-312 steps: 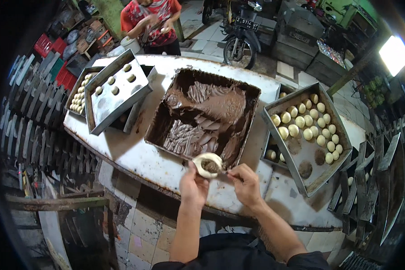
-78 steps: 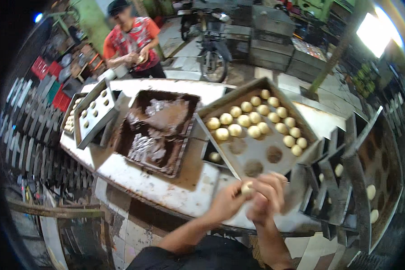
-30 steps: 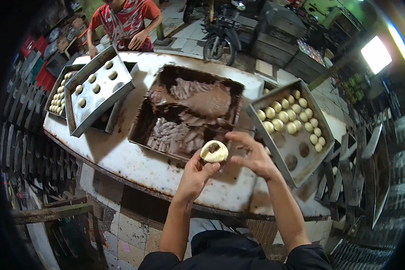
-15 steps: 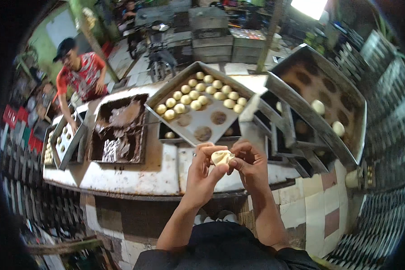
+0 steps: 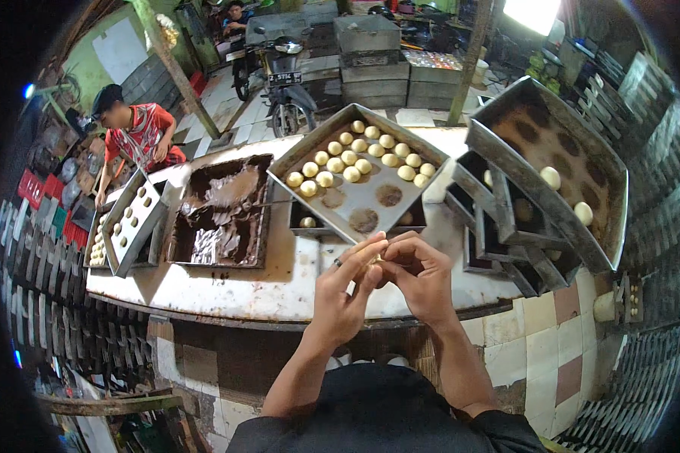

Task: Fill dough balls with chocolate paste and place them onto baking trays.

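My left hand (image 5: pixel 344 291) and my right hand (image 5: pixel 419 279) meet over the near edge of the table, both closed with pinched fingertips on a pale dough piece (image 5: pixel 377 258), which they mostly hide. Just beyond them lies a square metal tray (image 5: pixel 381 215) holding several rows of pale dough balls and dark round marks. To its left sits a rectangular pan of brown filling (image 5: pixel 223 189), with something thin sticking out on the right.
Tilted trays with dough balls sit on the white table (image 5: pixel 302 291) at left (image 5: pixel 125 241). Several stacked trays (image 5: pixel 536 155) stand at right. A co-worker in red (image 5: pixel 140 136) reaches toward the left trays. A motorbike (image 5: pixel 287 90) and another person (image 5: pixel 236 21) are behind.
A second ago the dough was open with brown filling showing and my right fingers were apart; now both hands close over it, hiding it. The view has swung rightward.
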Available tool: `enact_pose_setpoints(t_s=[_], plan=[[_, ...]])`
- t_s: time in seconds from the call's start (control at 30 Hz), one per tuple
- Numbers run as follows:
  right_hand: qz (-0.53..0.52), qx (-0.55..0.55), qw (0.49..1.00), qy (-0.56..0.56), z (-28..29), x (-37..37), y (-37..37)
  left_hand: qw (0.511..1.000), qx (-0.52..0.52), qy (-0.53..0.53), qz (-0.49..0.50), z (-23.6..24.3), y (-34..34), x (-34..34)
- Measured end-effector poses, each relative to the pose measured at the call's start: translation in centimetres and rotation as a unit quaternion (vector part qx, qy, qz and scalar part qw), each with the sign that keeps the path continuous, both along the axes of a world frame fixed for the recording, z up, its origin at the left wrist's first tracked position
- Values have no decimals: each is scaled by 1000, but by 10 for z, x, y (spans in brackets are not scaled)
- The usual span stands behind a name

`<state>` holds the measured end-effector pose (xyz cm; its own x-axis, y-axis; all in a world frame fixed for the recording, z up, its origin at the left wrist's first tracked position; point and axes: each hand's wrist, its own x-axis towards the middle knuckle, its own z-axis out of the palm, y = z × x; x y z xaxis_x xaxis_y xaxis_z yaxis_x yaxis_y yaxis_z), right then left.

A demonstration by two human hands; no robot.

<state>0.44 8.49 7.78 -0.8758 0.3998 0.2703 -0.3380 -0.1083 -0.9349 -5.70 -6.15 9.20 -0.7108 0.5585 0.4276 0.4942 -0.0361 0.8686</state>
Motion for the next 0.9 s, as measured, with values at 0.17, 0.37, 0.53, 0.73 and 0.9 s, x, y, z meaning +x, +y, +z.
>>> enact_pose_setpoints(t_s=[0.17,0.37,0.53,0.73,0.9], plan=[[-33,218,975,30,-5,-43,-75,974,-10,-222,41,-30,-72,-58],[-50,149,987,-37,-10,-83,-100,964,-9,-241,-112,-25,-104,-99],[-39,30,999,-23,1,-64,-72,932,-106,-193,-287,7,-70,-122],[-118,-255,957,75,22,-56,-63,956,19,216,-197,26,31,-117],[-249,172,946,-115,79,-24,61,908,142,-93,-383,55,111,-110]])
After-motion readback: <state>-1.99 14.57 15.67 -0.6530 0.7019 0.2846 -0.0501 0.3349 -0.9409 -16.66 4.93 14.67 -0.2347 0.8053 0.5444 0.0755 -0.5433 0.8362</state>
